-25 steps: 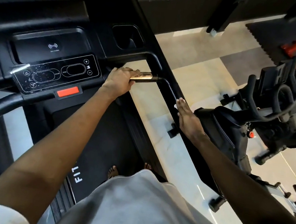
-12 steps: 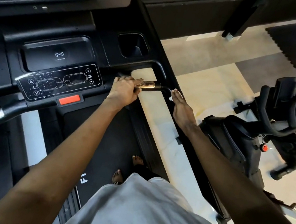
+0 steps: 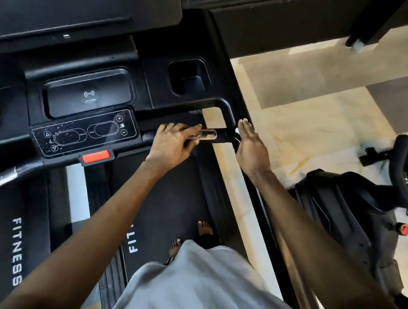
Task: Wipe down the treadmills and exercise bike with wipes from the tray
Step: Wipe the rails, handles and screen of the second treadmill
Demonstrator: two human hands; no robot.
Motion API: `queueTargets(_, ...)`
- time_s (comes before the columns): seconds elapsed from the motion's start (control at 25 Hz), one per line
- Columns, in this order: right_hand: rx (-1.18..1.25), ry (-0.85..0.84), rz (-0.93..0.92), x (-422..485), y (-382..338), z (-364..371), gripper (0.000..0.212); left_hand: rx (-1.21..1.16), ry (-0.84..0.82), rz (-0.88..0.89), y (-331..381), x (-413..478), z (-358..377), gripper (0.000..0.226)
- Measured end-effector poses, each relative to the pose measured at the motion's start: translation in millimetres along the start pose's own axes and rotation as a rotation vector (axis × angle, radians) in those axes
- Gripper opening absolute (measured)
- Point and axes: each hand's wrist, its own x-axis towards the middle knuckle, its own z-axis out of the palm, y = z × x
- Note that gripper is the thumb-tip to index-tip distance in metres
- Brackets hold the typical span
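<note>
Two hands on the treadmill (image 3: 155,81): left hand (image 3: 172,144) fingers wrap the handlebar (image 3: 208,136), right hand (image 3: 251,149) fingers press flat beside its end, exercise bike (image 3: 347,215) right of them. No wipe shows under either, so grime may just smear

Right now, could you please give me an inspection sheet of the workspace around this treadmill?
Surface: black treadmill belt, with bare feet standing on it.
Job's things: control panel dotted with white specks; exercise bike to the right; tray and wipes not in view.
Clutter: nothing seen.
Hands: left hand grips the metal grip bar; right hand lies with straight fingers on the side rail; a white scrap shows at its fingers, too small to identify.
Cables: nothing seen.
Surroundings: tiled floor; red stop key below the panel.
</note>
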Motion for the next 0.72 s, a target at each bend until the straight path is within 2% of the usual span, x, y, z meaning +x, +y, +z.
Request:
queueTargets(0.12,-0.064,-0.044,-0.125,-7,-17,13,0.065,-0.013,0.037,-0.028,3,-1,1,0.044)
queueTargets(0.2,-0.091,-0.059,-0.193,-6,-20,16,0.063,-0.021,-0.031,-0.092,8,3,-1,0.045)
queueTargets(0.32,-0.02,-0.062,-0.053,14,-21,10,0.062,-0.04,-0.163,-0.152,19,20,-7,0.047)
queueTargets(0.52,0.146,-0.053,0.131,1,-8,4,0.062,-0.132,-0.161,-0.113,39,30,0,0.045)
queueTargets(0.72,0.084,-0.056,-0.079,-9,5,10,0.062,-0.084,-0.089,-0.142,42,25,7,0.043)
